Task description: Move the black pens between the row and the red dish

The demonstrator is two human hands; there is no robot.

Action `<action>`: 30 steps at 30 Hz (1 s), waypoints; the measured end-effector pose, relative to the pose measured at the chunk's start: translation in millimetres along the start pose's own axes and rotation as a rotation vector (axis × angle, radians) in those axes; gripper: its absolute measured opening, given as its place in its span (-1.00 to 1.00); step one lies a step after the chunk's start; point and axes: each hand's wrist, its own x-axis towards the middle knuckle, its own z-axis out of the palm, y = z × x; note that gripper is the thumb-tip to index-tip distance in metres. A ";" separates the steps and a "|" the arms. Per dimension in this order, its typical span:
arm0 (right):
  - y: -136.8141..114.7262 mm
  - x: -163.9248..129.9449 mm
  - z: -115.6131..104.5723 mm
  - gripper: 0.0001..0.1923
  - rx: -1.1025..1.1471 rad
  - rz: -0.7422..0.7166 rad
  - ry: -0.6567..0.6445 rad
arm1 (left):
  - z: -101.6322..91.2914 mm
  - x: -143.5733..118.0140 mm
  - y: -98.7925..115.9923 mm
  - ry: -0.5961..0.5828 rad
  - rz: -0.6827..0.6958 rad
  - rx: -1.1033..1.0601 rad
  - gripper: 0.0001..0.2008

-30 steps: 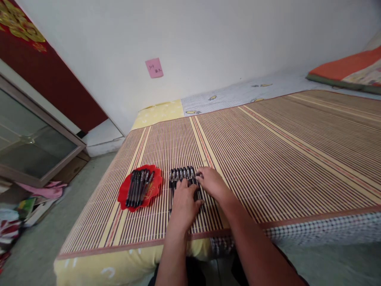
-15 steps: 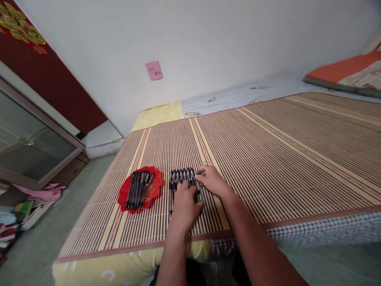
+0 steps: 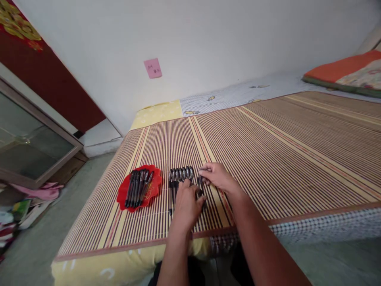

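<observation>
Several black pens (image 3: 170, 194) lie side by side in a row on the striped mat, caps toward the wall. My left hand (image 3: 187, 202) rests over the row with curled fingers and hides the middle of several pens. Just right of the row, my right hand (image 3: 216, 176) pinches the upper end of a single pen (image 3: 200, 183), standing slightly apart from the others. Its lower part runs to my left thumb and forefinger, which close around it. To the left, more black pens (image 3: 135, 188) lie in a red scalloped plate (image 3: 155, 190).
The striped mat (image 3: 253, 159) covers the bed, over yellow and checked bedding. A folded orange quilt (image 3: 336, 69) lies at the far right. A pink note (image 3: 152, 68) is stuck to the wall. Left of the bed stand a glass-paned door (image 3: 35, 139) and items on the floor.
My right hand has moved slightly right, drawing the end pen away from the row so a gap shows. My left hand stays over the pens. The view has shifted a little.
</observation>
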 end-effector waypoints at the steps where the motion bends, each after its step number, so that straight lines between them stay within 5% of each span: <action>1: 2.1 1.6 0.1 -0.93 -0.066 -0.004 0.060 | -0.2 0.2 -0.1 -0.002 0.003 0.015 -0.93; 5: 8.8 7.4 4.3 -0.90 -0.428 -0.079 0.246 | -0.4 0.1 -2.1 -0.008 0.023 0.050 -0.90; 10: 9.7 10.1 20.7 -0.91 -0.658 -0.077 0.214 | -0.5 0.6 -5.3 -0.027 0.008 0.066 -0.83; 30: 8.7 4.0 23.5 -0.74 -0.487 -0.052 0.068 | -8.3 0.2 -13.1 -0.024 -0.001 0.023 -0.83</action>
